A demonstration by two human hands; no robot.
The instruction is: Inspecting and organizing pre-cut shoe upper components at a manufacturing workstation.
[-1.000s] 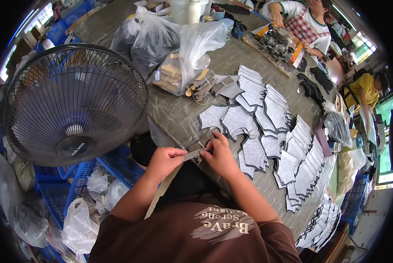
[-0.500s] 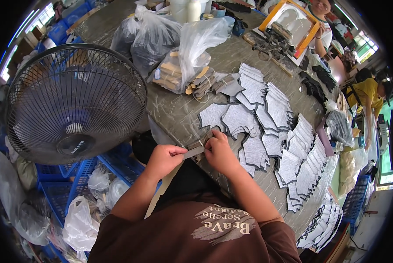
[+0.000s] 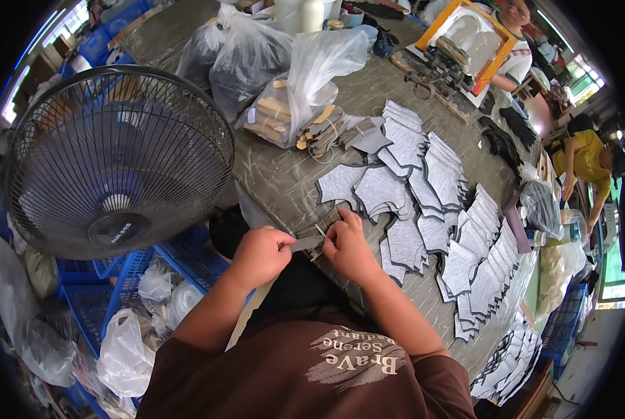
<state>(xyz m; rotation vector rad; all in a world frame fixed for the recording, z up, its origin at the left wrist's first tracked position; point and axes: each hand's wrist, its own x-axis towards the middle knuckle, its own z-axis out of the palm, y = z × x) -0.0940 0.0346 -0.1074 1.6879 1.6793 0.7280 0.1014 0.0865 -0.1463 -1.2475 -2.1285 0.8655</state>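
Between my two hands, at the near edge of the table, stretches a thin grey strip [image 3: 307, 243]. My left hand [image 3: 260, 255] pinches its left end between thumb and fingertips. Its other end meets the curled fingers of my right hand [image 3: 349, 246]. A slim pale sliver sticks up beside the right fingers, too small to make out. Just beyond the right hand lie overlapping light-grey cut pieces [image 3: 382, 190] with dark edges, spread in rows toward the right.
A large black fan [image 3: 120, 164] stands close on my left, above blue crates [image 3: 89, 307]. Clear plastic bags [image 3: 249, 52] and tied brown bundles [image 3: 323, 133] sit on the table [image 3: 274, 181]. An orange frame [image 3: 497, 42] stands at the far right, near a person.
My hands stay nearly in place, still on the strip, with a slight shift of the left wrist. Across the table, one person's hand has dropped from the orange frame; another in yellow reaches forward.
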